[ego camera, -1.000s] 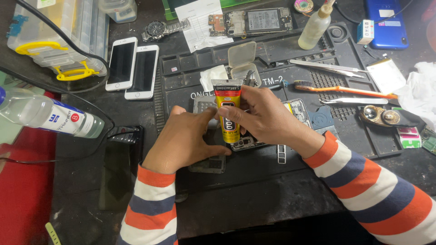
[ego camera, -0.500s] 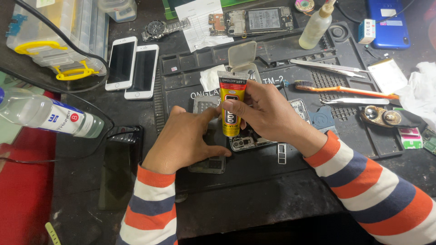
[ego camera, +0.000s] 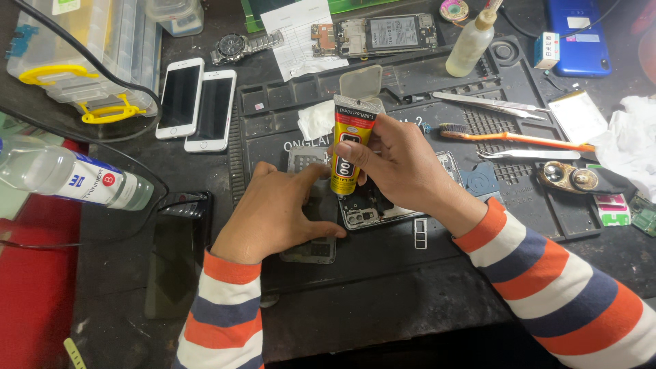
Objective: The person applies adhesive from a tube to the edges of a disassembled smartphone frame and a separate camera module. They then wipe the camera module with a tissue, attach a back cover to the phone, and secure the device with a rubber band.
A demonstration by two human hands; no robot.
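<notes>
dark, cluttered repair bench with a black work mat [ego camera: 410, 273] under both hands. right hand [ego camera: 403, 171] grips one yellow-and-red glue tube [ego camera: 348, 147], held upright with its nozzle end down over an opened phone body [ego camera: 372, 208] on the mat. left hand [ego camera: 277, 212] lies flat, fingers spread, pressing a grey phone panel [ego camera: 307, 249] just beside it. two white phones [ego camera: 198, 106] lie side by side at upper left; one orange-handled brush [ego camera: 512, 135] and two tweezers [ego camera: 492, 104] rest at the right; one clear bottle [ego camera: 68, 179] lies on its side at far left.
</notes>
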